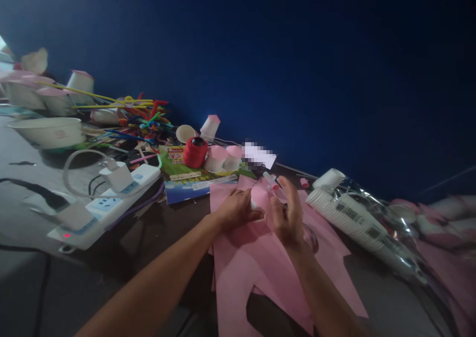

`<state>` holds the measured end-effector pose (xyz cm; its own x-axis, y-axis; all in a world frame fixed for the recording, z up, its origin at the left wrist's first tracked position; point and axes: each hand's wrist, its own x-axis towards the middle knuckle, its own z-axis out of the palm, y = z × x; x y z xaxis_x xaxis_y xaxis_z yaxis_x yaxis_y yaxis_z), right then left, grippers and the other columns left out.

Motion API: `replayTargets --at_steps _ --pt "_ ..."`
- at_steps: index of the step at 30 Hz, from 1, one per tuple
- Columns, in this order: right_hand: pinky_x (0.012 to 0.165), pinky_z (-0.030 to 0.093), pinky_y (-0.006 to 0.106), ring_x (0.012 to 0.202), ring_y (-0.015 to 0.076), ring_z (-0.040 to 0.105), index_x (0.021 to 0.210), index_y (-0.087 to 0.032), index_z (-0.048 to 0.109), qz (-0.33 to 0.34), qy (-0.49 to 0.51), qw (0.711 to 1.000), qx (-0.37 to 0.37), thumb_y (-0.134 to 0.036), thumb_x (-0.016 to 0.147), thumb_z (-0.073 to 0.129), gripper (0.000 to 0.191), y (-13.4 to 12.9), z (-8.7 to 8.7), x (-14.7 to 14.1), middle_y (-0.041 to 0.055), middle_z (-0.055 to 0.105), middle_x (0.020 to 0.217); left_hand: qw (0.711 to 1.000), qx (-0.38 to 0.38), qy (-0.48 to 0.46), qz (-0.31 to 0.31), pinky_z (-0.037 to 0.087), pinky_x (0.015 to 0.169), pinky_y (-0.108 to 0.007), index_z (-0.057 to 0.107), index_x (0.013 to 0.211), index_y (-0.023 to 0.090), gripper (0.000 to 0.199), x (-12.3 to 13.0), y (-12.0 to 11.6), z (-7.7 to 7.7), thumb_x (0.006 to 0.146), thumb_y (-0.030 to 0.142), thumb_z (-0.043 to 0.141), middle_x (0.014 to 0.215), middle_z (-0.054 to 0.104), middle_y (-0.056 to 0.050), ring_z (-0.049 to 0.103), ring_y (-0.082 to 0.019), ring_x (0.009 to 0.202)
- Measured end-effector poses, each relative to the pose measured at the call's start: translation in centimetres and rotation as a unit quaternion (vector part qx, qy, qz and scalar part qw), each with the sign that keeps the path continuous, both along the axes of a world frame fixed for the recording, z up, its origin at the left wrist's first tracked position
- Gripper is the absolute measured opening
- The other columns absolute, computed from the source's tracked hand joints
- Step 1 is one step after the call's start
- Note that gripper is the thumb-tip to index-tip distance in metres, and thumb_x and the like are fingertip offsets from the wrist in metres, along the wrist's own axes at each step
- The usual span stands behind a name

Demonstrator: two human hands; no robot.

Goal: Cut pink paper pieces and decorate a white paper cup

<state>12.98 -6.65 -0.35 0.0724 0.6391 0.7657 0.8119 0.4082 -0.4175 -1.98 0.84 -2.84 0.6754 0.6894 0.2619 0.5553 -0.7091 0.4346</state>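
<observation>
My left hand [237, 207] is closed around a small white paper cup whose top is covered with pink paper [260, 196]. Just to its right is my right hand [288, 217], thumb and fingers apart, with nothing visible between them. A small clear tube with a pink end [270, 180] is just beyond the fingertips; whether they touch it I cannot tell. Beneath both hands lie overlapping sheets of pink paper [238, 272], with a piece cut out near the front. A loose pink cap [304, 182] rests beyond my right hand.
Nested paper cups in clear wrap [345, 218] lie at right. Pink-topped cups [215, 159] and a red thread spool [195, 152] stand on a green packet [174, 178]. Leftward are a power strip [107, 205], colored pipe cleaners [148, 114] and a white bowl [48, 131]. A blue wall [260, 69] rises behind.
</observation>
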Motion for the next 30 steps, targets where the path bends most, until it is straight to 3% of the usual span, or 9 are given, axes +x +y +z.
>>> replayTargets --at_steps 2,8,14,21,30 --pt "0.103 0.044 0.055 0.129 0.0308 0.051 0.139 -0.016 0.044 -0.011 0.029 0.999 -0.023 -0.031 0.094 0.047 0.047 0.3 -0.2 0.4 0.0201 0.054 0.136 1.0 -0.008 -0.002 0.0 0.045 0.088 -0.04 0.055 0.103 0.012 0.047 -0.1 0.0 0.1 0.081 0.053 0.063 0.097 0.068 -0.015 0.063 -0.03 0.095" --pt "0.105 0.042 0.055 0.129 0.0321 0.051 0.137 -0.014 0.046 0.044 0.03 0.995 -0.085 -0.039 0.092 0.05 0.052 1.4 -1.1 0.2 0.0209 0.055 0.137 1.0 0.022 0.004 -0.006 0.045 0.089 -0.041 0.054 0.102 0.013 0.045 0.0 0.3 -0.6 0.083 0.054 0.06 0.099 0.068 -0.014 0.063 -0.03 0.096" --pt "0.102 0.044 0.055 0.121 0.0334 0.056 0.129 -0.012 0.054 0.028 0.023 0.992 -0.122 -0.044 0.091 0.051 0.05 2.0 -1.7 -0.1 0.0215 0.061 0.128 1.0 0.027 -0.002 -0.004 0.045 0.089 -0.041 0.054 0.099 0.012 0.042 0.1 0.4 -0.8 0.085 0.052 0.058 0.096 0.069 -0.015 0.065 -0.029 0.091" --pt "0.102 0.044 0.055 0.114 0.0322 0.06 0.115 -0.012 0.063 0.021 -0.028 0.996 -0.076 -0.041 0.091 0.051 0.04 2.2 -1.6 -0.2 0.0195 0.067 0.117 0.999 0.025 -0.026 -0.015 0.046 0.087 -0.041 0.055 0.103 0.013 0.039 0.2 0.4 -0.9 0.085 0.047 0.059 0.097 0.069 -0.013 0.065 -0.028 0.089" --pt "0.101 0.044 0.054 0.113 0.0321 0.06 0.117 -0.012 0.061 0.014 -0.058 0.995 -0.075 -0.039 0.09 0.052 0.039 2.1 -1.6 -0.3 0.0186 0.067 0.116 0.999 0.02 -0.018 -0.026 0.044 0.093 -0.044 0.055 0.107 0.008 0.042 0.1 0.3 -0.6 0.086 0.045 0.055 0.102 0.068 -0.018 0.064 -0.03 0.096"
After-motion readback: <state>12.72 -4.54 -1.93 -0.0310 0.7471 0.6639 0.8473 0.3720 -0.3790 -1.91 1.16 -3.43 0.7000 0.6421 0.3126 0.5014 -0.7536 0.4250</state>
